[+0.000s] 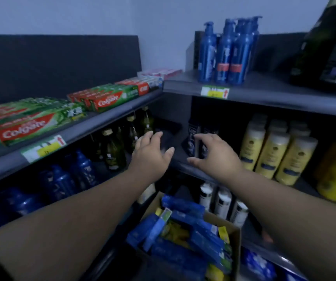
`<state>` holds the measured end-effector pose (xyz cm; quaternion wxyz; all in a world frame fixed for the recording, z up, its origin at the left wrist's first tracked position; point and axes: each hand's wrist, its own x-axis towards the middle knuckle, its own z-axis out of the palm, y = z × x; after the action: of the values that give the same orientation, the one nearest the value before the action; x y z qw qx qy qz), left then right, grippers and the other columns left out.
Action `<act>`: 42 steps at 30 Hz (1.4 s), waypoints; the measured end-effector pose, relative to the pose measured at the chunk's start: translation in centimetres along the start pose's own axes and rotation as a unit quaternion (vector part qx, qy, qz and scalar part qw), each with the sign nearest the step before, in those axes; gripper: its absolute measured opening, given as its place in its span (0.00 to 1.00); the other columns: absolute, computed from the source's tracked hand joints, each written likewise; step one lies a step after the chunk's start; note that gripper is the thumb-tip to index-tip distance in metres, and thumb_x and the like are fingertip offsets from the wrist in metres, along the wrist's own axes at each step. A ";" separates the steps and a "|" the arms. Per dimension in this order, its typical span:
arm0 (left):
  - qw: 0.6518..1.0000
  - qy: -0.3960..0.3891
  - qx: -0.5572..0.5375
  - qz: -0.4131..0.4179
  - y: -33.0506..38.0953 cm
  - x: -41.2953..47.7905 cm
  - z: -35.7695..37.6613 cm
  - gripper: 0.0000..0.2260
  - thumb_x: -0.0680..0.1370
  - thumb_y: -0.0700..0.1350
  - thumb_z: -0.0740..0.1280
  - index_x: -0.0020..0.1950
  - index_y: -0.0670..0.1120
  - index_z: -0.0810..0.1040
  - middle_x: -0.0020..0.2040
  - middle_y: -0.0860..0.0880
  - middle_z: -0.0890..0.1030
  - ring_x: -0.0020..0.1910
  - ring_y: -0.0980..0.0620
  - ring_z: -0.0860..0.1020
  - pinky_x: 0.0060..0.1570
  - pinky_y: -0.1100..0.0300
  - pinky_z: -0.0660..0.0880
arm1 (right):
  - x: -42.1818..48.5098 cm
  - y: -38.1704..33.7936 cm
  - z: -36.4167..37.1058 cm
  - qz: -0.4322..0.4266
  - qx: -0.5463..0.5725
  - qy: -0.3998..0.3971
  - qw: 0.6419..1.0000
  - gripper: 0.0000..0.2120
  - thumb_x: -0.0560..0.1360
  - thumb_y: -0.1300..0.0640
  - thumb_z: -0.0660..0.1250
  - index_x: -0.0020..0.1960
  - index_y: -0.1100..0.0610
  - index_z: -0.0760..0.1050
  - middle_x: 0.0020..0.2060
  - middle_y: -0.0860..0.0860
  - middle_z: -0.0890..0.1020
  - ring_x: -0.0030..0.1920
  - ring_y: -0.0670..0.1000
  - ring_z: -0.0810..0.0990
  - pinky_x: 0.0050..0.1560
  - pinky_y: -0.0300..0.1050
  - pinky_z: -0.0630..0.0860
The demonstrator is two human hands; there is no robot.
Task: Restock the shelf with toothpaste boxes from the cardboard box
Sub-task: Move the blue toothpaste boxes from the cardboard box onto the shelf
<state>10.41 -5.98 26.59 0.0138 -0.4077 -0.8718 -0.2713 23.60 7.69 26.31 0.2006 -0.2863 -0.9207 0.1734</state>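
Above the cardboard box [235, 240], left hand [151, 157] and right hand [215, 157] were spread open, holding nothing. Risk: right hand sat close to dark bottles [191, 132]; a careless sweep could topple them.

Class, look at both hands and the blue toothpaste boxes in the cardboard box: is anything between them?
Nothing visible. The left hand and right hand hover empty above the open cardboard box, whose blue toothpaste boxes lie uncovered.

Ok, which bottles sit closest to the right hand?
The dark bottles, directly behind the right hand; the cream bottles stand farther to the right.
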 end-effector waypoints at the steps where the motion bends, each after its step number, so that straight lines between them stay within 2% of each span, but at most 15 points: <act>1: 1.000 -0.003 0.001 0.001 0.2 -0.3 1.6 0.28 0.80 0.57 0.58 0.77 0.49 0.56 0.78 0.46 0.55 0.76 0.45 0.51 0.73 0.51 0.52 | -0.7 1.4 0.2 0.004 -0.013 0.000 1.000 0.38 0.70 0.39 0.71 0.75 0.47 0.61 0.73 0.49 0.66 0.72 0.53 0.66 0.70 0.51 0.66; 3: 1.000 -0.019 0.018 -0.003 0.3 -0.9 4.6 0.29 0.80 0.57 0.58 0.78 0.49 0.54 0.78 0.46 0.54 0.76 0.45 0.51 0.74 0.50 0.54 | -2.2 3.8 0.9 0.018 -0.045 -0.008 0.999 0.43 0.70 0.36 0.70 0.78 0.45 0.55 0.77 0.49 0.59 0.76 0.53 0.57 0.75 0.54 0.56; 5: 0.999 -0.038 0.038 -0.007 -0.4 -1.6 7.4 0.30 0.80 0.57 0.58 0.78 0.49 0.53 0.78 0.46 0.53 0.76 0.45 0.51 0.74 0.49 0.54 | -3.8 5.8 2.0 0.039 -0.060 -0.028 0.997 0.44 0.71 0.34 0.68 0.79 0.43 0.49 0.78 0.48 0.53 0.78 0.53 0.50 0.76 0.57 0.50; 9: 0.996 -0.070 0.057 -0.019 -3.5 -3.2 11.9 0.29 0.80 0.57 0.58 0.77 0.47 0.55 0.77 0.43 0.57 0.76 0.44 0.53 0.74 0.48 0.53 | -6.4 8.7 5.3 0.073 -0.052 -0.059 0.994 0.44 0.71 0.34 0.67 0.79 0.43 0.48 0.79 0.47 0.49 0.78 0.52 0.47 0.77 0.56 0.47; 14: 0.992 -0.099 0.068 -0.039 -7.6 -6.1 16.2 0.29 0.79 0.54 0.62 0.76 0.43 0.60 0.75 0.42 0.61 0.73 0.42 0.58 0.72 0.49 0.57 | -9.5 11.8 10.8 0.108 -0.043 -0.100 0.988 0.44 0.71 0.35 0.68 0.79 0.44 0.50 0.79 0.49 0.52 0.78 0.54 0.51 0.76 0.56 0.53; 18: 0.982 -0.159 0.074 -0.071 -10.5 -8.6 20.2 0.30 0.79 0.55 0.62 0.76 0.44 0.58 0.76 0.42 0.60 0.74 0.42 0.58 0.72 0.51 0.57 | -12.2 14.8 15.3 0.165 -0.043 -0.145 0.975 0.43 0.72 0.42 0.71 0.79 0.46 0.51 0.78 0.51 0.54 0.77 0.55 0.55 0.75 0.53 0.58; 21: 0.977 -0.196 0.069 -0.058 -11.5 -9.9 23.1 0.31 0.78 0.54 0.64 0.77 0.44 0.58 0.76 0.42 0.60 0.74 0.43 0.58 0.72 0.54 0.55 | -14.3 17.0 18.1 0.222 -0.020 -0.179 0.958 0.43 0.71 0.47 0.74 0.78 0.46 0.52 0.77 0.52 0.58 0.75 0.57 0.59 0.71 0.52 0.64; 25: 0.964 -0.263 0.028 -0.043 -11.8 -10.6 26.6 0.32 0.79 0.54 0.64 0.78 0.46 0.55 0.77 0.44 0.57 0.75 0.45 0.56 0.72 0.55 0.56 | -17.1 18.8 21.2 0.277 -0.012 -0.203 0.939 0.43 0.70 0.50 0.75 0.78 0.48 0.56 0.73 0.52 0.66 0.70 0.57 0.67 0.65 0.49 0.71; 29: 0.945 -0.313 -0.037 -0.081 -10.8 -10.3 30.2 0.31 0.80 0.53 0.63 0.78 0.48 0.52 0.77 0.45 0.57 0.75 0.44 0.59 0.70 0.51 0.63 | -19.3 20.3 23.4 0.318 -0.004 -0.210 0.924 0.42 0.71 0.53 0.74 0.77 0.45 0.55 0.73 0.52 0.67 0.70 0.56 0.68 0.66 0.48 0.69; 32: 0.934 -0.335 -0.054 -0.115 -9.6 -9.4 32.3 0.30 0.80 0.53 0.62 0.78 0.48 0.53 0.74 0.44 0.65 0.65 0.42 0.71 0.56 0.54 0.73 | -20.3 21.1 24.2 0.341 0.008 -0.188 0.921 0.39 0.71 0.54 0.74 0.76 0.45 0.57 0.73 0.51 0.68 0.70 0.54 0.68 0.66 0.48 0.70; 35: 0.925 -0.337 -0.093 -0.149 -8.9 -8.6 34.0 0.27 0.81 0.53 0.61 0.77 0.47 0.56 0.70 0.45 0.70 0.60 0.43 0.75 0.47 0.56 0.72 | -20.6 21.7 24.7 0.348 0.021 -0.157 0.924 0.36 0.72 0.56 0.72 0.75 0.46 0.60 0.69 0.50 0.72 0.67 0.53 0.70 0.62 0.48 0.72; 40: 0.901 -0.350 -0.134 -0.218 -8.7 -7.4 35.2 0.25 0.82 0.51 0.59 0.76 0.44 0.58 0.66 0.42 0.72 0.54 0.41 0.76 0.46 0.53 0.72 | -19.9 22.3 25.3 0.350 0.032 -0.149 0.924 0.35 0.73 0.56 0.72 0.75 0.48 0.61 0.68 0.51 0.73 0.67 0.53 0.71 0.62 0.46 0.70; 42: 0.890 -0.354 -0.159 -0.239 -8.6 -7.1 35.5 0.22 0.82 0.49 0.60 0.73 0.42 0.61 0.57 0.44 0.74 0.49 0.43 0.75 0.51 0.50 0.73 | -19.4 22.4 25.5 0.350 0.042 -0.150 0.924 0.35 0.72 0.56 0.73 0.75 0.47 0.61 0.68 0.51 0.73 0.66 0.53 0.72 0.62 0.46 0.71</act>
<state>15.97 1.76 -9.38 -0.4254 -0.2531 -0.8353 -0.2393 36.54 8.25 -10.60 -0.0010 -0.5522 -0.7730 0.3122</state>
